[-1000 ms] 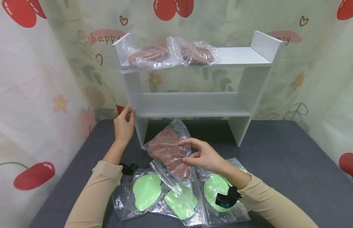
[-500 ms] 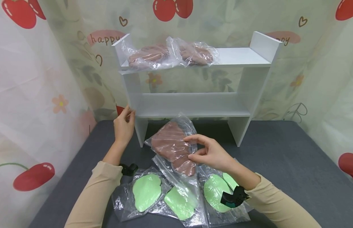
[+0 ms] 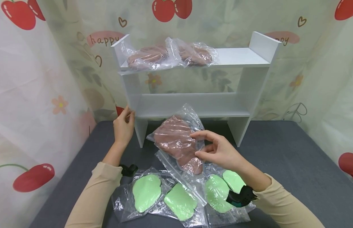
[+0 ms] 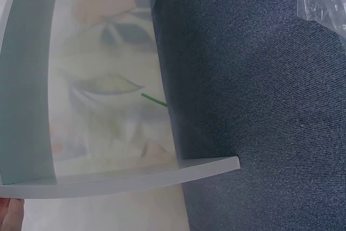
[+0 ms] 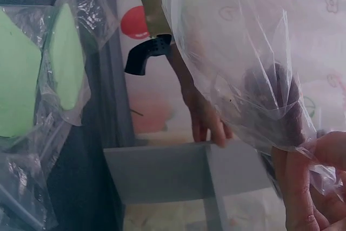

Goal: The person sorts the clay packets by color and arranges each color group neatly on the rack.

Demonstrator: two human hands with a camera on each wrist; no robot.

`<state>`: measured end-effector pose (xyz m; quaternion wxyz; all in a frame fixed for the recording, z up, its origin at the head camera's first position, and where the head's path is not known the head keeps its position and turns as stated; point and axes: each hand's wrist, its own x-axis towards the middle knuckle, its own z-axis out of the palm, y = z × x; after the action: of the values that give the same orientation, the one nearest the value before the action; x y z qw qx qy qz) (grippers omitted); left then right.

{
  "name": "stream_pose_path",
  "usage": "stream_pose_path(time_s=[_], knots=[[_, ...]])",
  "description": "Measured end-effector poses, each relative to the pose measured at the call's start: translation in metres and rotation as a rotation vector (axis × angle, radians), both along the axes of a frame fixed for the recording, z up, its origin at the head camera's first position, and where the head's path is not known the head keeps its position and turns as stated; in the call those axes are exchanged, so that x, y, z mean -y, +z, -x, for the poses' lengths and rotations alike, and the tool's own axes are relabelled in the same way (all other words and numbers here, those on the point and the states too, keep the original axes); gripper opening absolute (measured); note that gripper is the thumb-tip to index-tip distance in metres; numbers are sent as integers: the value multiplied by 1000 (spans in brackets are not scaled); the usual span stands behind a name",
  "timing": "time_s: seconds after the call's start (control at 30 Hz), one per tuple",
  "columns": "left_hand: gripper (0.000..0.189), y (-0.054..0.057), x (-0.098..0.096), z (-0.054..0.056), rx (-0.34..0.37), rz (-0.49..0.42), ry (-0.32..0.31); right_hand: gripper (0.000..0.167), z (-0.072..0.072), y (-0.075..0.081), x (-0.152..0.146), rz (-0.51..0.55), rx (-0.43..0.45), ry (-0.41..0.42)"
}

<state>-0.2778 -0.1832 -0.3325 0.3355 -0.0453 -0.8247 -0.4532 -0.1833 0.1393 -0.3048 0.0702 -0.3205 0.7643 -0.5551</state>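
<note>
My right hand (image 3: 219,148) pinches a clear zip bag (image 3: 193,117) between thumb and fingers. Inside lies a flat, brown, clay-like piece (image 3: 176,139), held tilted in front of the white shelf (image 3: 190,104) and overlapping the green-filled bags in the head view. My left hand (image 3: 123,126) holds the front edge of the shelf's left side panel with thumb and fingers; in the right wrist view its fingers (image 5: 216,133) reach that edge. Only its fingertips (image 4: 12,215) show at the corner of the left wrist view.
Two bagged brown pieces (image 3: 149,55) rest on the top shelf's left and middle. Clear bags with flat green pieces (image 3: 146,193) lie on the dark table (image 3: 279,164) near its front. A patterned curtain (image 3: 199,25) hangs behind the shelf and on both sides.
My right hand and the bag of brown clay-like stuff have shifted right and slightly up, uncovering more of the green pieces. My left hand stays at the shelf panel.
</note>
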Motion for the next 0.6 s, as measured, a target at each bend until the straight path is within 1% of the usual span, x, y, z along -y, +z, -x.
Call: stream_pose_path(time_s=[0.1, 0.27, 0.47, 0.6], knots=[[42, 0, 0, 0, 17, -1, -1, 48, -2, 5, -5, 16, -36, -6], [42, 1, 0, -1, 29, -1, 2, 46, -5, 14, -13, 26, -103, -40], [43, 1, 0, -1, 29, -8, -9, 46, -8, 24, -21, 54, -165, -84], [43, 1, 0, -1, 25, -6, -7, 46, -9, 29, -26, 83, -213, -97]])
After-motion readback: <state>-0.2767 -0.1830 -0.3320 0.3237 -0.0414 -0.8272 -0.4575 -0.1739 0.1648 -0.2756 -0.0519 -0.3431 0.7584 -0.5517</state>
